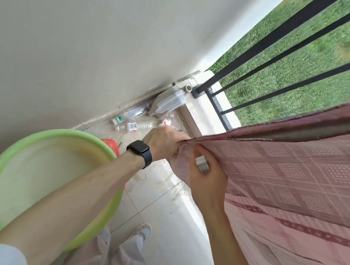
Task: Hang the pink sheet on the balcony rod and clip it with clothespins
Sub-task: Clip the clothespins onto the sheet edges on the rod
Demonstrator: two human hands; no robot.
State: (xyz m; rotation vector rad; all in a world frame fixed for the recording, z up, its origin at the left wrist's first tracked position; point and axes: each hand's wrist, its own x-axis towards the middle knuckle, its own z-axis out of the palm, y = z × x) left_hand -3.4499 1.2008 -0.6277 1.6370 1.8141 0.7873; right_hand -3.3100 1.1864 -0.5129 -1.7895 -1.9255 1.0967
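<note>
Looks like the clipping step. The pink sheet (288, 172) is already draped over the rod, which is mostly hidden under it. The left hand (164, 142) pinches the bunched end at the rod's wall-side end. The right hand (205, 182) is curled round a white clothespin (202, 164), touching the cloth. Next I'd guess: squeeze it open and seat it over the fold.

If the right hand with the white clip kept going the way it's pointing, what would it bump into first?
Most likely the bunched edge of the pink sheet, just ahead of the clothespin in the right hand; the left hand grips that edge beside it. Depth is unclear.
</note>
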